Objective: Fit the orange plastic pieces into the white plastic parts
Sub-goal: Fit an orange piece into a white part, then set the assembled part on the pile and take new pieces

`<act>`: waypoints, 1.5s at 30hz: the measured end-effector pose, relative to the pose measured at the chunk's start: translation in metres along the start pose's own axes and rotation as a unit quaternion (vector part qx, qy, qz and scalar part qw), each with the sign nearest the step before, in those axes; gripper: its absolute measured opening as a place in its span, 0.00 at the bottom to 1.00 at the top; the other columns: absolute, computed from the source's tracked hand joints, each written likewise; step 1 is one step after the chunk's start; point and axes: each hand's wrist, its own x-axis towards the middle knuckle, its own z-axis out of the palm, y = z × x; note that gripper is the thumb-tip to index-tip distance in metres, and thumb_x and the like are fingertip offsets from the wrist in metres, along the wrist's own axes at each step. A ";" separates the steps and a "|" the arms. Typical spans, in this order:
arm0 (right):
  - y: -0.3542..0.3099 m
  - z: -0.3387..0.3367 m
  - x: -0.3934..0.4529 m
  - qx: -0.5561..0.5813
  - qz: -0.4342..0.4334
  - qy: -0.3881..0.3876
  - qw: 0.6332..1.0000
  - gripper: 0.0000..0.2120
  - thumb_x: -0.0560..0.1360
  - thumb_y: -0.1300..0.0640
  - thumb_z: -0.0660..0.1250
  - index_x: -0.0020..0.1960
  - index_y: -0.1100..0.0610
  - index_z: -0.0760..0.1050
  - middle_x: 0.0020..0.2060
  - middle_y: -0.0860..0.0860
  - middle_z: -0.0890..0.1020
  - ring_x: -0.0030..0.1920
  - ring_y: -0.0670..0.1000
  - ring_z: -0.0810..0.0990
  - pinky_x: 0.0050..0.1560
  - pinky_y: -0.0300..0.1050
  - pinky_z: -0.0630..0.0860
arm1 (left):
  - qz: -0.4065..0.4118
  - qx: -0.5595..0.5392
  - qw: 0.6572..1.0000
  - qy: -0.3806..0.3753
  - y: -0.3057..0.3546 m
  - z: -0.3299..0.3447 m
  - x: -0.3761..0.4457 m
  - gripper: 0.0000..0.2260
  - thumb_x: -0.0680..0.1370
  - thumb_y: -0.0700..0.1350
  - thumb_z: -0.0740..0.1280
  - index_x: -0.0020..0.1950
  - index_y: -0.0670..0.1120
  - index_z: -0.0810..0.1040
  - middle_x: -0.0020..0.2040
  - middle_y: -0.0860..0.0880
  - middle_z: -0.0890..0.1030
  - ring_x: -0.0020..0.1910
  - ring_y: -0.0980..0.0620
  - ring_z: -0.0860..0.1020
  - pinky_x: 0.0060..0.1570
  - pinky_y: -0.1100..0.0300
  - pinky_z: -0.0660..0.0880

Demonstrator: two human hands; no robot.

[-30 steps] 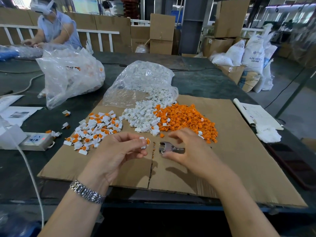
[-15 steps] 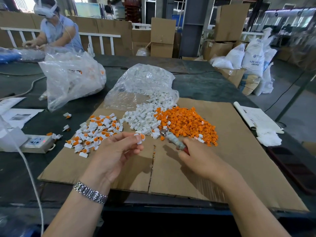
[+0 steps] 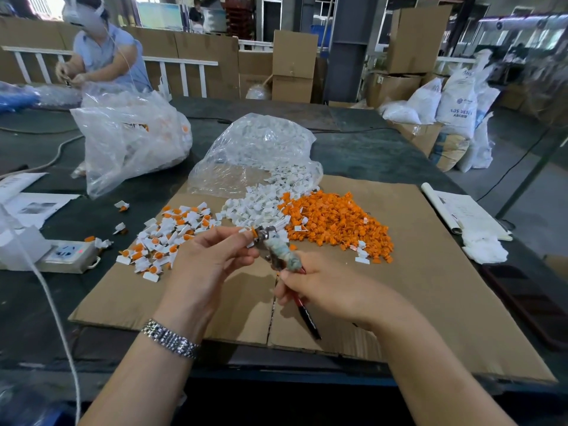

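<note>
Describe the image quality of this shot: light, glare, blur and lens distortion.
Head view: daylight from the far windows is blown out; glare glints on the clear plastic bag; the wide lens bows the cardboard sheet and leans the background; the pliers between the left hand and right hand look slightly soft.

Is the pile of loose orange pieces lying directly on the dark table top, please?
No, the pile of orange pieces lies on the cardboard sheet that covers the table.

loose orange pieces heaped on cardboard, touching a white parts pile spilling from its bag.
</note>
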 end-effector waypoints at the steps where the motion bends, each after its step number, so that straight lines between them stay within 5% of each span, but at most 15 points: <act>1: -0.001 0.001 0.000 -0.003 -0.004 0.000 1.000 0.06 0.85 0.58 0.56 0.53 0.54 0.71 0.47 0.55 0.83 0.45 0.45 0.81 0.39 0.30 0.73 | 0.001 0.005 1.000 0.001 -0.001 0.000 0.001 0.06 0.70 0.37 0.76 0.45 0.38 0.84 0.38 0.42 0.85 0.35 0.50 0.84 0.35 0.65 0.80; 4: -0.001 0.004 -0.001 -0.014 -0.018 0.004 1.000 0.08 0.85 0.57 0.55 0.51 0.46 0.67 0.43 0.52 0.80 0.41 0.45 0.80 0.38 0.33 0.73 | 0.008 0.027 1.000 0.007 -0.003 0.000 0.001 0.03 0.74 0.34 0.74 0.46 0.37 0.84 0.38 0.42 0.85 0.35 0.51 0.84 0.36 0.65 0.80; 9: 0.001 0.015 0.002 -0.037 -0.039 0.054 0.997 0.01 0.85 0.52 0.57 0.56 0.47 0.67 0.38 0.48 0.76 0.35 0.44 0.75 0.29 0.29 0.69 | 0.005 0.029 1.000 0.011 -0.005 -0.002 0.000 0.05 0.74 0.35 0.74 0.48 0.35 0.83 0.38 0.42 0.86 0.35 0.50 0.84 0.36 0.65 0.80; 12: 0.006 0.021 0.006 -0.091 -0.044 0.105 0.989 0.09 0.84 0.46 0.57 0.61 0.48 0.69 0.39 0.44 0.75 0.36 0.41 0.73 0.32 0.33 0.67 | -0.001 0.023 1.000 0.018 -0.007 -0.002 -0.002 0.06 0.73 0.35 0.75 0.48 0.35 0.83 0.39 0.42 0.86 0.35 0.50 0.85 0.36 0.65 0.80; 18: 0.012 0.028 0.009 -0.124 -0.038 0.140 0.982 0.06 0.83 0.42 0.57 0.51 0.42 0.67 0.36 0.44 0.75 0.31 0.39 0.73 0.28 0.32 0.65 | 0.004 0.009 0.999 0.031 -0.008 0.001 -0.003 0.05 0.72 0.35 0.75 0.47 0.35 0.84 0.38 0.41 0.86 0.35 0.50 0.85 0.35 0.65 0.80; 21: 0.015 0.021 0.009 -0.140 -0.041 0.124 0.981 0.12 0.82 0.37 0.55 0.48 0.44 0.69 0.37 0.44 0.77 0.34 0.40 0.76 0.33 0.37 0.70 | -0.007 -0.003 1.000 0.021 -0.008 -0.001 -0.001 0.09 0.70 0.38 0.76 0.48 0.36 0.84 0.40 0.41 0.86 0.36 0.49 0.85 0.37 0.64 0.81; 25: 0.036 0.004 0.011 -0.257 -0.010 0.116 0.960 0.18 0.79 0.32 0.55 0.55 0.45 0.68 0.47 0.44 0.75 0.45 0.47 0.78 0.44 0.46 0.76 | 0.036 0.093 0.990 0.097 -0.007 -0.020 0.009 0.02 0.76 0.40 0.75 0.47 0.44 0.87 0.39 0.45 0.87 0.37 0.49 0.86 0.35 0.65 0.81; 29: 0.067 -0.012 0.013 -0.413 0.024 0.130 0.901 0.28 0.75 0.30 0.61 0.66 0.47 0.69 0.60 0.46 0.72 0.62 0.49 0.70 0.61 0.49 0.68 | 0.088 0.321 0.917 0.219 -0.009 -0.047 0.028 0.02 0.78 0.41 0.74 0.48 0.47 0.85 0.34 0.51 0.85 0.31 0.55 0.83 0.28 0.69 0.74; 34: 0.083 -0.023 0.019 -0.418 0.029 0.147 0.896 0.31 0.70 0.23 0.55 0.59 0.45 0.73 0.53 0.44 0.68 0.55 0.45 0.64 0.58 0.50 0.62 | 0.138 0.486 0.822 0.262 -0.011 -0.055 0.050 0.12 0.77 0.39 0.72 0.60 0.45 0.77 0.54 0.47 0.80 0.40 0.52 0.76 0.40 0.60 0.70; 37: 0.072 -0.025 0.035 -0.367 0.019 0.190 0.910 0.28 0.72 0.26 0.56 0.54 0.47 0.75 0.49 0.45 0.73 0.51 0.47 0.71 0.56 0.50 0.72 | 0.199 0.516 0.816 0.167 -0.019 -0.034 0.060 0.10 0.78 0.39 0.70 0.58 0.48 0.79 0.55 0.48 0.77 0.45 0.52 0.75 0.43 0.59 0.70; 40: 0.056 -0.022 0.062 -0.331 0.015 0.252 0.909 0.16 0.78 0.41 0.66 0.54 0.54 0.77 0.48 0.49 0.78 0.48 0.50 0.76 0.51 0.50 0.77 | 0.207 0.571 0.793 0.050 -0.034 -0.010 0.070 0.09 0.80 0.42 0.68 0.59 0.50 0.82 0.56 0.50 0.79 0.46 0.56 0.78 0.46 0.62 0.76; 45: 0.042 -0.014 0.097 -0.306 0.055 0.241 0.919 0.14 0.78 0.48 0.70 0.48 0.60 0.80 0.43 0.55 0.82 0.44 0.55 0.82 0.47 0.50 0.80 | 0.195 0.671 0.715 0.011 -0.052 0.008 0.080 0.11 0.83 0.48 0.66 0.63 0.48 0.80 0.58 0.48 0.78 0.61 0.49 0.74 0.59 0.56 0.73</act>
